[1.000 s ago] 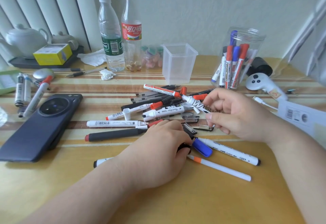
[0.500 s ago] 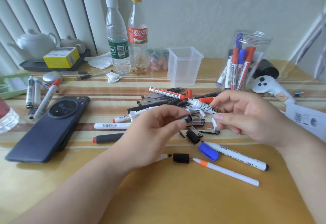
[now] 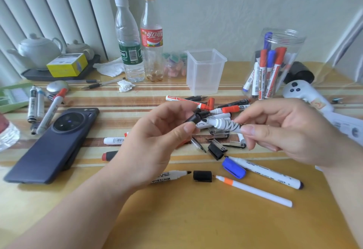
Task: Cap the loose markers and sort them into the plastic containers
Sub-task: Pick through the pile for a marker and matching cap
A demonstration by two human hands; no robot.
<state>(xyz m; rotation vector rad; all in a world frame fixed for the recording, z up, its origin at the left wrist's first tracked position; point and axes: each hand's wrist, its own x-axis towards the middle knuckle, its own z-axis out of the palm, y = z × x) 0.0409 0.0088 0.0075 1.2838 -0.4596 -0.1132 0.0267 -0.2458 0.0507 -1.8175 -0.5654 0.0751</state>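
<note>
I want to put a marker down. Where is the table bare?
The near edge of the table, below the orange-banded pen, is bare. So is the strip between phone and square container. The marker pile is crowded.

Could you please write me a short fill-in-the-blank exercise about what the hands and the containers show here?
The left hand pinches a ___ cap.
The right hand holds a zigzag-patterned marker that has no ___ on.
The square container is ___.
Missing words: black; cap; empty.
</note>
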